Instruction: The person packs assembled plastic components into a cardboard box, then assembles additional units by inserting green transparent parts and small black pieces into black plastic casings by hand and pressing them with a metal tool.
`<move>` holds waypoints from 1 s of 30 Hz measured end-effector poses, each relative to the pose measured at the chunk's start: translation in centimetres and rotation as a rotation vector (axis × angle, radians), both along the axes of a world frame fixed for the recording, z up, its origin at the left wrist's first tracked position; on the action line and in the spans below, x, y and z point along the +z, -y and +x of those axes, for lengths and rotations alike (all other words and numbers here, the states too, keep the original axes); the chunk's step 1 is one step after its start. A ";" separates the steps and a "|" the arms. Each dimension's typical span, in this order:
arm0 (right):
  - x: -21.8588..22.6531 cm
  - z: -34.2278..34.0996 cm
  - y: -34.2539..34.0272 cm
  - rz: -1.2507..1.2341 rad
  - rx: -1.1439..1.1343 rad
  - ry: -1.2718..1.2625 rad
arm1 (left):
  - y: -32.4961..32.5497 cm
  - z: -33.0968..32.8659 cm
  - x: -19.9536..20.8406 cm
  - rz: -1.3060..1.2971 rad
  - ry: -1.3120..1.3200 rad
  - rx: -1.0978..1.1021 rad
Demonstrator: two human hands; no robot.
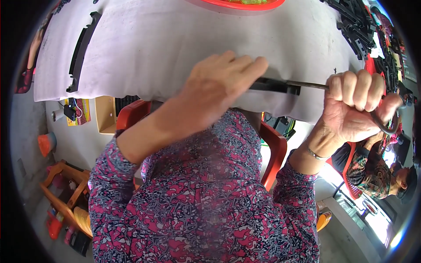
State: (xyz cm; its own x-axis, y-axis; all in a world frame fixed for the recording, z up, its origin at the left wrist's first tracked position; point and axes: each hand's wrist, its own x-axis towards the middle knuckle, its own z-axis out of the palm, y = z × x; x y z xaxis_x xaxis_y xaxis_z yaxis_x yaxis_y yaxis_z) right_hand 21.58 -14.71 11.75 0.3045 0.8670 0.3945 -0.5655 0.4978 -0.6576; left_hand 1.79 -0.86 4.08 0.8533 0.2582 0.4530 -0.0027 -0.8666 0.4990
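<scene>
My left hand is closed over a black plastic strip near the table's front edge. The strip's right end sticks out past my fingers; the rest is hidden under them. In my right fist is a thin dark metal rod, its bent, loop-like end showing below my thumb. The rod's far end meets the black strip, but I cannot tell whether it lies on it or inside it. A second long black strip with notched ends lies on the left of the table.
A white cloth covers the table. At the far edge stands a red basin with yellow-green pieces. Many black plastic parts are piled at the far right. A red chair is around me. Another person sits at the right.
</scene>
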 end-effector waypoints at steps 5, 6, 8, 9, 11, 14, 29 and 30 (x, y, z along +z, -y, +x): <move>-2.5 -1.7 -1.1 -0.055 0.012 -0.075 | -2.0 -1.7 0.6 -0.044 -0.186 -0.072; -3.0 -1.8 -1.4 -0.046 0.026 -0.088 | -2.0 -1.8 0.5 -0.045 -0.188 -0.070; -3.7 -1.6 -1.6 -0.046 0.049 -0.105 | -1.8 -1.5 0.3 -0.015 -0.172 -0.045; -4.0 -1.6 -1.8 -0.039 0.053 -0.118 | -1.9 -1.4 0.5 -0.018 -0.169 -0.045; -4.2 -1.9 -1.7 -0.055 0.045 -0.112 | -2.3 -1.3 1.0 -0.168 -0.143 -0.110; -4.4 -2.4 -1.7 -0.074 0.029 -0.112 | -2.7 -1.0 1.3 -0.273 -0.098 -0.162; -5.6 -3.9 -1.7 -0.140 0.011 -0.068 | -3.0 4.1 0.6 -0.832 -0.040 -0.523; -5.6 -3.8 -1.6 -0.144 0.008 -0.070 | -3.0 4.3 0.5 -0.836 -0.042 -0.525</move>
